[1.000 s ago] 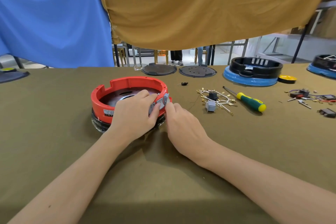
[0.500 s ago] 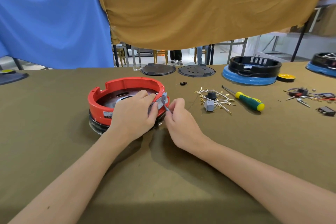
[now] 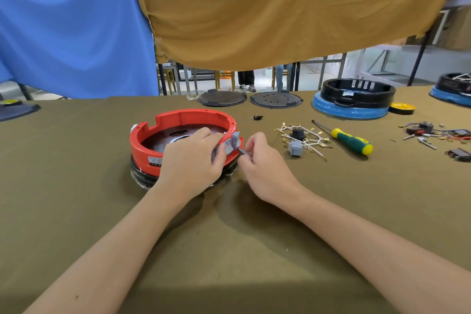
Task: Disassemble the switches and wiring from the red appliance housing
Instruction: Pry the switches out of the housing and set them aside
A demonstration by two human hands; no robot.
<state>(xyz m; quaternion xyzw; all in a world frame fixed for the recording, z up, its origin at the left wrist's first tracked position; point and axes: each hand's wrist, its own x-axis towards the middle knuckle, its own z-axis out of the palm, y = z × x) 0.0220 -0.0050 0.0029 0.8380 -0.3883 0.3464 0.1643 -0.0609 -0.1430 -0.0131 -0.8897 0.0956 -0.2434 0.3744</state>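
The red housing (image 3: 178, 132) sits on the bench (image 3: 76, 186) dead ahead, and the grey switch block (image 3: 230, 144) stands at its right-hand rim, squarely between the two hands. The left hand (image 3: 191, 160) wraps the rim, fingers curled against the block. The right hand (image 3: 265, 163), just beside it, pinches a small grey piece (image 3: 243, 151) jutting rightward, so the pull looks like the right hand's job.

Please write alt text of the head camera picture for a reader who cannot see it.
A person's left hand holds a red housing on a table while the right hand pinches a small grey part at its grey switches. To the right lie loose wires and a screwdriver.
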